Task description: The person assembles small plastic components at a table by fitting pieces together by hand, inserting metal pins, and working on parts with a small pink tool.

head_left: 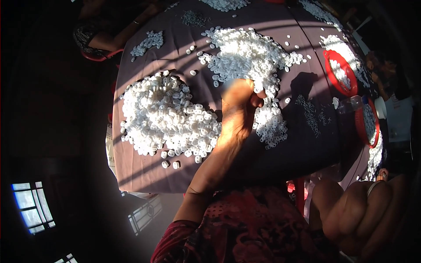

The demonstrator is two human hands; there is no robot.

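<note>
A: What are the white things made of?

B: They look like small, rounded plastic pieces, glossy and hollow-centred. One heap lies on the left of the dull purple tablecloth; a second heap spreads further back, trailing down into a strip.

A: And the hands?

B: The left hand reaches out between the two heaps, fingers curled closed against the edge of the far heap; whether pieces are pinched inside cannot be told, since the palm faces away. The right hand is bunched into a loose fist low at the right, off the table, with a pale ring on one finger.

A: Anything unclear?

B: Two red baskets of pieces bend along the right rim, partly cut off. Another person's arm rests at the far corner, mostly in shadow
</note>
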